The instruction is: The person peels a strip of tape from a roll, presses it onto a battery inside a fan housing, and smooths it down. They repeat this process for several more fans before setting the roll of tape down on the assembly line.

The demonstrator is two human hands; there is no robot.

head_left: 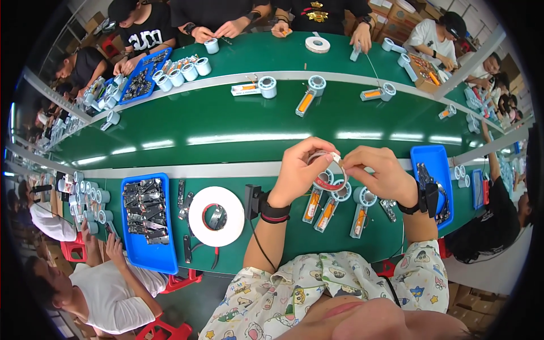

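My left hand [301, 170] is closed round a thin ring-shaped roll of tape [324, 186], pale with a reddish edge. The fingertips of my right hand [378, 173] pinch at the tape's upper right side, beside a small white piece by my left thumb. Below my hands, several handheld fan bodies lie on the bench, each with a light-blue round head and an orange cell in its handle; one fan body [360, 220] is nearest my right wrist. A large white tape roll [195, 212] with a red core lies left of my left forearm.
A blue tray [128, 249] of small black parts stands at left, another blue tray [447, 212] at right. Red-handled pliers [215, 259] lie by the large roll. Beyond runs a green conveyor [221, 122] bearing spaced fan bodies. People work across and on both sides.
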